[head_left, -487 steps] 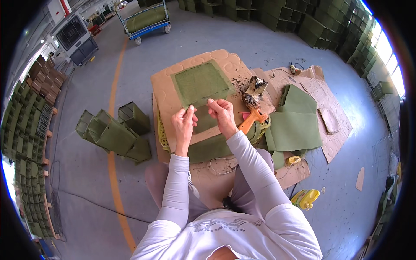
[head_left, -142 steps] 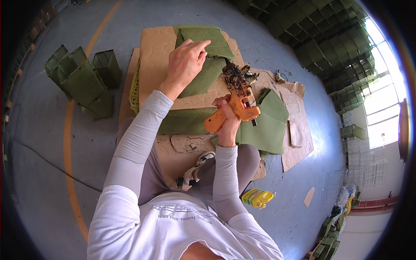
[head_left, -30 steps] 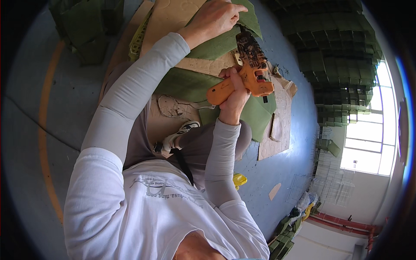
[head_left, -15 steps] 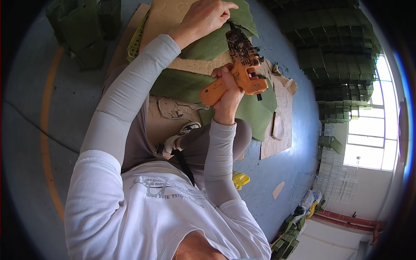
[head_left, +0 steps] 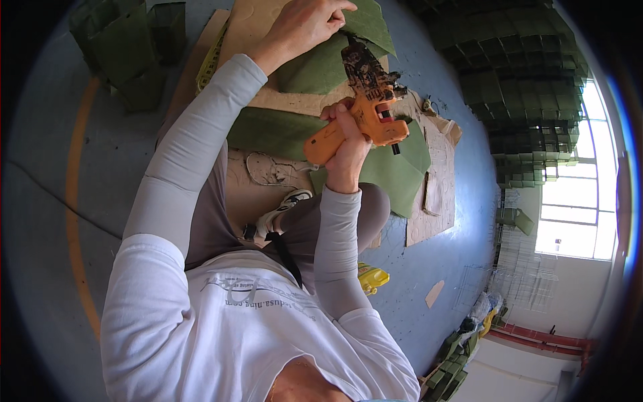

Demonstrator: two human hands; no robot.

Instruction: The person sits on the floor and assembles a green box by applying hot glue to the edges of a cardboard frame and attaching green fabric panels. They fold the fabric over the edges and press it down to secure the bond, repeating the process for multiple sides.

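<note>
My right hand (head_left: 349, 149) is wrapped round the handle of an orange glue gun (head_left: 376, 120). The gun's front is caked in black residue, and a short black stick pokes out of its back. Its dark nozzle points away from me, close to the edge of a green sheet (head_left: 367, 23). At the top of the view my left hand (head_left: 305, 30) is closed at that sheet's edge, index finger reaching over it and the other fingers curled. Another green panel (head_left: 315, 67) lies under it, on brown cardboard (head_left: 251, 40).
More green panels (head_left: 402, 171) and cardboard (head_left: 432, 201) cover the floor around my legs. Green boxes (head_left: 127, 53) stand at far left. Tall stacks of green boxes (head_left: 522, 74) line the right, with wire racks (head_left: 526, 275) nearer. A yellow container (head_left: 372, 278) sits by my right elbow.
Both hands have shifted slightly left, the glue gun moving with the right one, its nozzle still by the green sheet. My left hand has also moved a little up the view.
</note>
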